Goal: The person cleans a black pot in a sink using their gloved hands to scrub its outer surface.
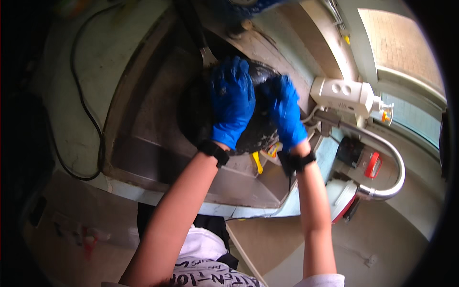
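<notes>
A black wok (193,114) rests tilted in a stainless steel sink (143,150), its dark handle (192,25) pointing up and left. My left hand (233,97), in a wet blue rubber glove, lies against the wok near the metal neck of the handle, with its fingers bunched. On the wok's right side is my right hand (285,107), gloved in the same blue, its fingers curled and slightly blurred. Whether it holds anything is hidden. Below the wok, a yellow handle (257,162) and a bottle with a yellow label (272,150) show in the sink.
A curved metal faucet (398,161) and a white appliance (342,95) stand at the right, by the window. Near them are a clear container with a red handle (373,165) and a white tub (340,197). A black cable (84,104) runs over the counter (107,57) at left.
</notes>
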A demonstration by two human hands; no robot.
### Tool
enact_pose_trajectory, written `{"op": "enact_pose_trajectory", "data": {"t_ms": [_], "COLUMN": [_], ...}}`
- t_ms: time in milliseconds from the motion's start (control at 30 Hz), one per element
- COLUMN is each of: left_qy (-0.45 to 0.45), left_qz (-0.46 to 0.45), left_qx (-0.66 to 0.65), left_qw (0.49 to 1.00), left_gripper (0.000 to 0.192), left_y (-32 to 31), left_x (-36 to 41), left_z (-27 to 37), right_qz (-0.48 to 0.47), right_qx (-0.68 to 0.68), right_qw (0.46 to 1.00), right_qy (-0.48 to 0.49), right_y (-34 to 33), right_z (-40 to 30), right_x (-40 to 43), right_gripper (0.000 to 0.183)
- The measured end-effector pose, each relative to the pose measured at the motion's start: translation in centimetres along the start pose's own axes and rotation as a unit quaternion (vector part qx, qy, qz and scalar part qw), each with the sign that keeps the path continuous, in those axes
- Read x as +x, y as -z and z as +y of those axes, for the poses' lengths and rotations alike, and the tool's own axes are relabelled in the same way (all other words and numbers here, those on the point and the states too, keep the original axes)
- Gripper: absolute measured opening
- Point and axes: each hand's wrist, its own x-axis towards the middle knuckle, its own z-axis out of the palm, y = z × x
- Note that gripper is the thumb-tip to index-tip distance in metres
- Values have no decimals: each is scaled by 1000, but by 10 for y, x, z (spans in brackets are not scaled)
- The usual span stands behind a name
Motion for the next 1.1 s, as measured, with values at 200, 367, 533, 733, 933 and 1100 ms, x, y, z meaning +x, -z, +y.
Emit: {"op": "enact_pose_trajectory", "data": {"t_ms": [200,367,533,733,933,1100], "left_qy": [2,0,-11,4,-8,-44], "left_qz": [-18,0,8,-6,12,36], "left_qx": [22,-28,17,29,-21,31], "left_qw": [1000,1000,1000,1000,1000,998], "left_gripper": [29,25,23,26,24,22], "left_y": [2,-2,0,-4,-4,-3], "left_x": [-2,-2,-3,-5,0,-1], "left_z": [2,9,-1,6,-3,3], "right_qz": [54,30,-18,53,30,-35], "right_qx": [-75,113,-74,-71,38,-119], "right_qw": [991,991,992,996,995,990], "right_qy": [96,-67,103,18,-86,64], "right_y": [-14,-3,-2,-9,0,0], "right_z": [-9,24,-10,21,0,-13], "right_x": [-28,11,-23,-23,2,-36], "right_gripper": [10,12,15,17,11,23]}}
